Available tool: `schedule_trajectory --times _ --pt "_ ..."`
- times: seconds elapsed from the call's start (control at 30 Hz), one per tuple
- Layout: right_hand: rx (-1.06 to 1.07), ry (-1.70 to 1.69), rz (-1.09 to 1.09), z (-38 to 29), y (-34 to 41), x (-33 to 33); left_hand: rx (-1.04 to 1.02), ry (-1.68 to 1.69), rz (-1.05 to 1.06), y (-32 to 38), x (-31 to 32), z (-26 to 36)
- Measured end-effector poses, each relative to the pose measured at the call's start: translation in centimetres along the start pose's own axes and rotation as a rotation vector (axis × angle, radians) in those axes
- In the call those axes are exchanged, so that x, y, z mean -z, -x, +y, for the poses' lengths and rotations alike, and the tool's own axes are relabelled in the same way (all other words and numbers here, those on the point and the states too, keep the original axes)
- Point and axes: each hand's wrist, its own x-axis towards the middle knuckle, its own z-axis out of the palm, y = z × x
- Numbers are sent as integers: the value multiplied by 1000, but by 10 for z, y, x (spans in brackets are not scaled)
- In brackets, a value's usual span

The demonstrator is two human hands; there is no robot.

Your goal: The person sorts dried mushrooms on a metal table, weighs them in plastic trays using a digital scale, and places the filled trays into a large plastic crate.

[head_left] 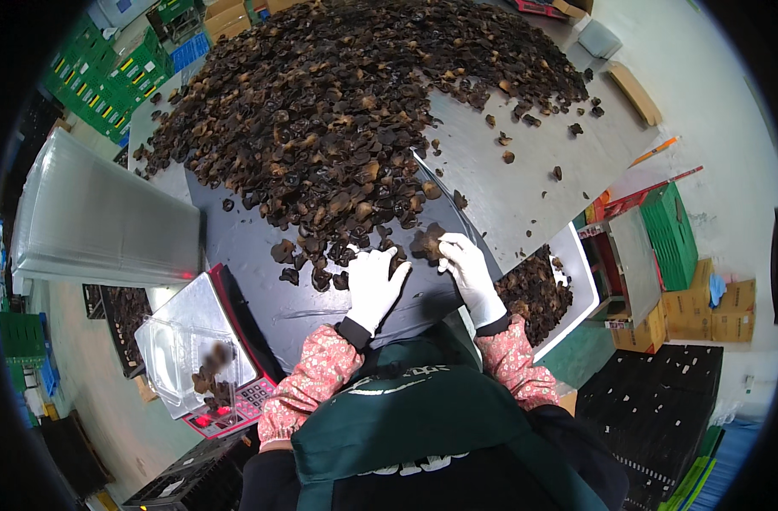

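Note:
A large heap of dark brown wood ear mushrooms (325,121) spreads over the metal table and a grey plastic sheet (248,255). My right hand (472,278), in a white glove, pinches one flat wood ear piece (430,241) between thumb and fingertips, just above the sheet. At the heap's near edge, my left hand (375,287), also gloved in white, rests its fingertips among loose pieces. A dark piece shows by its thumb, but whether the fingers grip it is hidden.
On my left, a clear plastic clamshell box (188,367) with some mushrooms sits on a digital scale (235,319). Stacked clear plastic boxes (108,217) stand behind it. A white bin (574,281) of mushrooms is at right, below the metal tabletop (523,198).

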Motion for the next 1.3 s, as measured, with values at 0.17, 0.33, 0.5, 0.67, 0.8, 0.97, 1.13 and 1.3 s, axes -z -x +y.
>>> schedule_trajectory --times 0.17,0.33,0.5,0.67,0.8,0.97,1.13,1.3 --pt "20 79 -111 8 18 -15 246 759 -119 -1 4 12" --pt "29 266 -202 2 25 -33 532 1220 -178 19 29 -1" --pt "157 580 90 38 1 10 520 1633 195 42 45 -49" --pt "479 984 0 60 2 -36 679 1699 190 62 57 -58" --pt "511 1195 63 72 -13 -45 600 1897 119 51 63 -44" --pt "422 1056 -17 65 -24 -35 707 1735 32 54 60 -56" --pt "278 439 -50 49 -12 -20 728 1449 13 58 48 -56" --pt "118 225 29 52 -21 -1 743 1183 -93 52 29 -44"
